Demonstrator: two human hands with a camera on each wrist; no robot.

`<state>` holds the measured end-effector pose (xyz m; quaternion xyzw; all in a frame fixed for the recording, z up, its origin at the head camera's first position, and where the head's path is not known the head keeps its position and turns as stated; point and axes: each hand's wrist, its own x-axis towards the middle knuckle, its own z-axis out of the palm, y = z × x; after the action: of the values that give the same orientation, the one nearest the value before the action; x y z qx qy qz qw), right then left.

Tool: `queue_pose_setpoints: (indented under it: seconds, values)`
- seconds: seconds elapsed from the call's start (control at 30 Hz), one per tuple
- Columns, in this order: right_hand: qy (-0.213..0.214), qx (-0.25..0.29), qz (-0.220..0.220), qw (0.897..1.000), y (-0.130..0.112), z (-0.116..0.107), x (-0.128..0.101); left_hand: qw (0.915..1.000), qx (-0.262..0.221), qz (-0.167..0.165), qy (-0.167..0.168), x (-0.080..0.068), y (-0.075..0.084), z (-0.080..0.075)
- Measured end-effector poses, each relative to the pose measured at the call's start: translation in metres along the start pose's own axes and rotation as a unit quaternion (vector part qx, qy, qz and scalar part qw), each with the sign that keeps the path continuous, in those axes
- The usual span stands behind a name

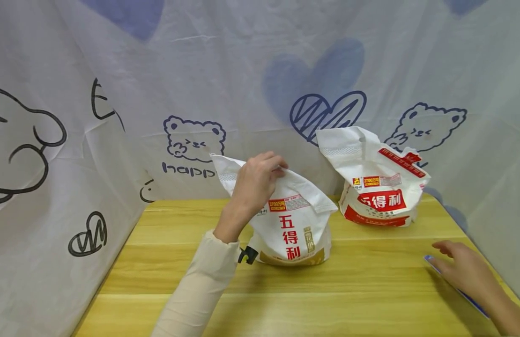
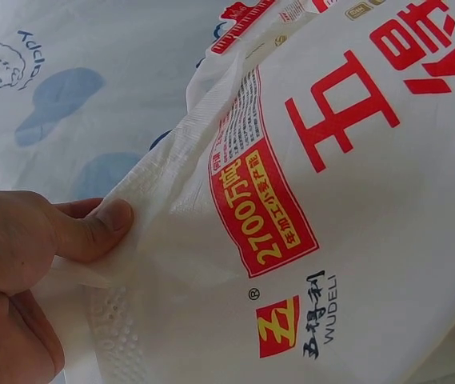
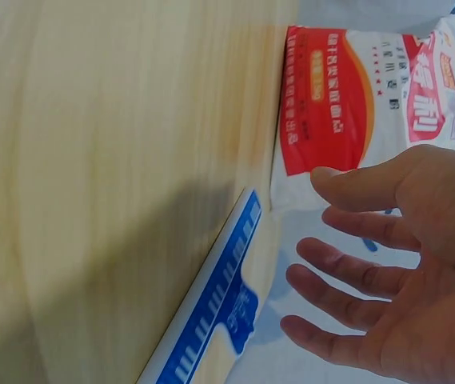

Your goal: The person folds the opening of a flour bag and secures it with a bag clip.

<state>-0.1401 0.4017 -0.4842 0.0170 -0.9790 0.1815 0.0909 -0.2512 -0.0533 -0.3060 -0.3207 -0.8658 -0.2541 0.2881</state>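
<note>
My left hand pinches the top edge of a white flour bag with red lettering, which stands upright on the wooden table. In the left wrist view, the thumb presses on the bag's folded upper rim near its embossed band. My right hand hovers at the table's right side with fingers loosely spread and nothing in them. Below and beside it lies a flat blue-and-white printed strip, apart from the fingers in the right wrist view and partly hidden by the hand in the head view.
A second flour bag, with red panels, stands farther back on the right, a red strip at its upper side. White cloth printed with bears and hearts hangs behind and along both sides of the table.
</note>
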Motion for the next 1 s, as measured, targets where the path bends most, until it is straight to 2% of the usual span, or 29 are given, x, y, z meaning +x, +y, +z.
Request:
queue_pose_setpoints:
  seconds: [0.37, 0.8, 1.0]
  values:
    - [-0.067, -0.03, 0.033, 0.997, 0.025, 0.0, -0.009, 1.0, -0.004, -0.003, -0.002, -0.001, 0.0, -0.001]
    - [-0.104, -0.059, 0.068, 0.991, 0.036, 0.003, -0.016, 0.9999, -0.01, -0.003, 0.006, -0.001, -0.002, -0.001]
    - [-0.103, -0.057, 0.071, 0.991, 0.039, 0.004, -0.018, 0.9999, -0.015, -0.006, 0.001, -0.002, -0.002, 0.0]
